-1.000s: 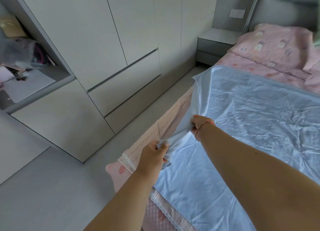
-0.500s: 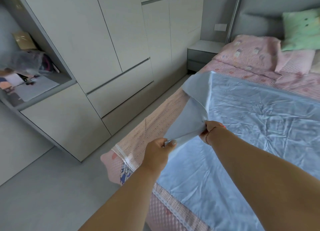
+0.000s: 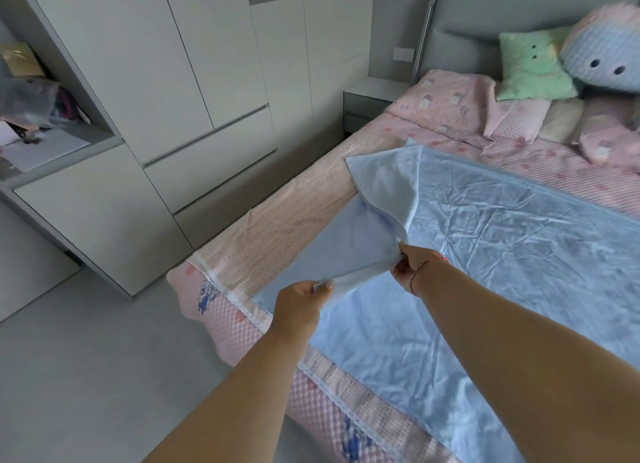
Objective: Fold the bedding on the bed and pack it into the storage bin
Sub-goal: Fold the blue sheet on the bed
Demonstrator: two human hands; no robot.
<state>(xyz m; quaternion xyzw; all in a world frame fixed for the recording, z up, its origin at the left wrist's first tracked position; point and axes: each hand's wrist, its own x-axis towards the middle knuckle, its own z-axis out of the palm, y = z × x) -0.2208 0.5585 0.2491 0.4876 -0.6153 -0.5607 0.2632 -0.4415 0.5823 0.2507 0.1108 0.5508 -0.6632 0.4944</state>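
Observation:
A light blue sheet (image 3: pixel 502 247) lies spread and wrinkled over the bed (image 3: pixel 277 227), which has a pink cover. Its left edge is lifted off the bed and folded over toward the middle. My left hand (image 3: pixel 301 305) pinches that raised edge near the bed's foot corner. My right hand (image 3: pixel 414 266) grips the same edge a little farther along, above the sheet. The sheet's far left corner (image 3: pixel 381 171) hangs turned over. No storage bin is in view.
Pink pillows (image 3: pixel 446 105), a green cushion (image 3: pixel 533 67) and a blue plush toy (image 3: pixel 606 60) sit at the headboard. A grey wardrobe (image 3: pixel 207 81) runs along the left with an open shelf of clutter (image 3: pixel 38 109). A nightstand (image 3: pixel 370 98) stands beside the bed. Grey floor (image 3: pixel 86 376) lies between wardrobe and bed.
Both hands have pulled the sheet's left edge up and inward over the bed, so more of it is turned over. The view has swung right, showing the cushions.

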